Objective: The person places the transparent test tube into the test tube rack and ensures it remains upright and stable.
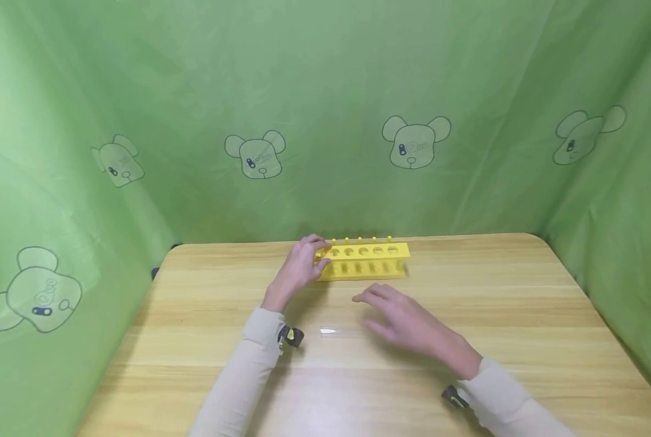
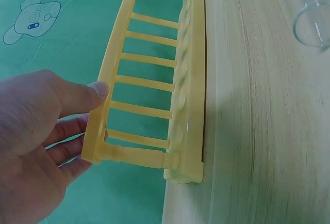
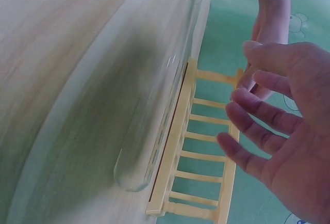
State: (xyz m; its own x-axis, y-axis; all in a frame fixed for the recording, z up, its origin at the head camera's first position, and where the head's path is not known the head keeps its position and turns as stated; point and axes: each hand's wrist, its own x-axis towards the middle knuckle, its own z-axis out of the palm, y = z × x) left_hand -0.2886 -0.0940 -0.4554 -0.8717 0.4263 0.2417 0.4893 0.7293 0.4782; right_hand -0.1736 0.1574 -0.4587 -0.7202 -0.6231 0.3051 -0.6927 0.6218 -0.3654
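Note:
A yellow test tube rack [image 1: 363,258] stands upright at the back of the table, with a row of round holes and several pegs. My left hand [image 1: 300,264] grips the left end of its top board, the thumb [image 2: 98,91] on one side and fingers behind in the left wrist view. Nearer me lies a clear glass test tube [image 1: 333,332] on its side, its open end to the left and its rounded end [image 3: 131,182] visible in the right wrist view. Close to that rounded end, my right hand [image 1: 404,315] hovers with nothing in it, fingers spread and loosely bent.
The wooden table [image 1: 221,340] has rounded back corners. A green curtain [image 1: 325,200] printed with bear heads hangs behind it and along both sides. Dark wrist cameras [image 1: 292,335] sit at the cuffs of both sleeves.

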